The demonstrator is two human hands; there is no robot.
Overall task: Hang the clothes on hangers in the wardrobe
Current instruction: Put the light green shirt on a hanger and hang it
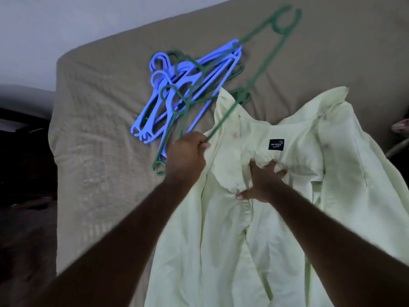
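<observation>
- Here, your left grip (188, 151) is closed round one end of a green hanger (223, 120). The hanger slants up over the bed (99, 151), hook far from you, and is blurred.
- Your right grip (262, 180) is wide, fingers spread, pressing on the shirt (232, 240) just below its label (276, 144).
- The shirt lies open on the bed, collar away from you.
- A pile (188, 79) of blue and green hangers lies on the bed just left of the shirt.

Place: a home bedroom
Evidence: bed (99, 140) under a taupe fitted sheet; plastic hangers (188, 79) and a pale shirt (221, 240) lying on it
</observation>
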